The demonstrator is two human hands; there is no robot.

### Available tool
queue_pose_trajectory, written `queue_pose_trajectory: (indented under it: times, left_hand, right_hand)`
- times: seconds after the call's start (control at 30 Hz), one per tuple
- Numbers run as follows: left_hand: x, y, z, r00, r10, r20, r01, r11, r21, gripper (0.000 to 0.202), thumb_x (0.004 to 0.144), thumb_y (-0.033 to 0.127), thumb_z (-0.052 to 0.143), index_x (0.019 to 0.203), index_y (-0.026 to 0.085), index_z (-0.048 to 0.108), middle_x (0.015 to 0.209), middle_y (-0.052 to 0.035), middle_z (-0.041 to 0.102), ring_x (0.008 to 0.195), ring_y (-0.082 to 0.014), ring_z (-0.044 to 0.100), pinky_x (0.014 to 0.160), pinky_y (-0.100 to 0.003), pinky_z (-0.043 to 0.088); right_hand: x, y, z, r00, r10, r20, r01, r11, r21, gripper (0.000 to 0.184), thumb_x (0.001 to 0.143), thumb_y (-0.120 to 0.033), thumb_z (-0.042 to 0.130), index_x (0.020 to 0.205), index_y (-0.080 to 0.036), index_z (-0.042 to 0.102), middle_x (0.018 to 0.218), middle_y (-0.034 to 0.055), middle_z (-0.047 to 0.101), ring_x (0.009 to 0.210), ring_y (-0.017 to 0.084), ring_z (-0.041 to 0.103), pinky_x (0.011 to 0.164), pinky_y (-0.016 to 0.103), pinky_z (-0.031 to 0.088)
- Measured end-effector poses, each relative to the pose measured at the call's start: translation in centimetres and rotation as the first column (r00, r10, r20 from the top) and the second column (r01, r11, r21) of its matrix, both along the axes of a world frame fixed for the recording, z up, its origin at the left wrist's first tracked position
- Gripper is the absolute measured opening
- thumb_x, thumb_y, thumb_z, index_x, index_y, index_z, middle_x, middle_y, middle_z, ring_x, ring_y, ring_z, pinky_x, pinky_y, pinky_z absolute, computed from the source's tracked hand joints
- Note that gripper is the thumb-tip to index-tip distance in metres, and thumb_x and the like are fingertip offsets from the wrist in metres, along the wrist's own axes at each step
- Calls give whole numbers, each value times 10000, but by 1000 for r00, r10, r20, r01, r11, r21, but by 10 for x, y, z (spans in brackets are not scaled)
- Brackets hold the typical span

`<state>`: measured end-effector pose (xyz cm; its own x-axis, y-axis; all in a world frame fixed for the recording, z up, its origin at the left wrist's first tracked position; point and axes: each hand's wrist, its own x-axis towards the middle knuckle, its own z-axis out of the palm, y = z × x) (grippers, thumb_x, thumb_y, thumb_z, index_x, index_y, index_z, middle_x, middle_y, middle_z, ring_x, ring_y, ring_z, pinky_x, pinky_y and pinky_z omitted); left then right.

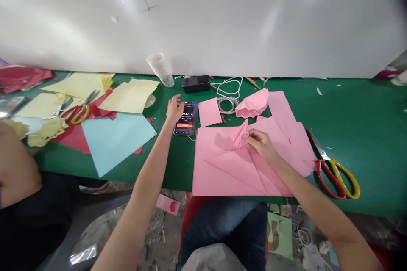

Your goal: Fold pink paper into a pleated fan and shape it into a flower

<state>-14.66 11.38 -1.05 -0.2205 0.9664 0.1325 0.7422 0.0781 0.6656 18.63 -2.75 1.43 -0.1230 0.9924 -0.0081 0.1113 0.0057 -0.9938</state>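
Observation:
My left hand (174,110) reaches over the upper left edge of a phone (185,119) with a lit timer screen. Its fingers are apart and hold nothing; whether they touch the screen I cannot tell. My right hand (261,141) pinches a small pleated piece of folded pink paper (241,136), holding it upright above the stack of large pink sheets (216,173). The top sheet shows diagonal creases. Behind it lie a fan-folded pink paper (253,103) and a small pink square (209,112).
Scissors (333,171) with red and yellow handles lie at the right. A black box (196,84), a coiled white cable (227,103) and stacked paper cups (160,70) stand along the wall. Left are blue paper (117,139), yellow sheets, more scissors (78,112) and another person's arm (17,165).

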Motion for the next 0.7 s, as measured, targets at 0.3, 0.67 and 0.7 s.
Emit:
queue_pose_trajectory:
  times: [0.3,0.67,0.7]
  left_hand:
    - [-10,-23,-5,960,-235,-154,260,950,172,312,883,265,425,1025,242,701,1346,-48,473,1235,-215,432,1099,-390,319]
    - [-6,-24,-1,952,-260,-165,277,956,93,331,873,239,422,1018,271,717,1367,-19,479,1280,-248,391,1100,-445,331]
    - [-7,-24,0,954,-262,-146,278,956,97,337,871,240,415,1028,268,712,1370,-23,474,1268,-242,408,1099,-432,333]
  right_hand:
    - [5,0,-4,999,20,28,-19,999,-26,311,740,-460,675,642,-187,561,592,-25,511,551,112,464,527,263,349]
    - [5,0,-5,998,32,49,-31,999,-10,321,730,-479,680,641,-191,569,593,-23,509,552,115,457,521,264,348]
    - [5,0,-5,998,33,50,-33,999,-8,321,733,-479,676,640,-191,568,593,-23,511,555,117,460,523,264,350]
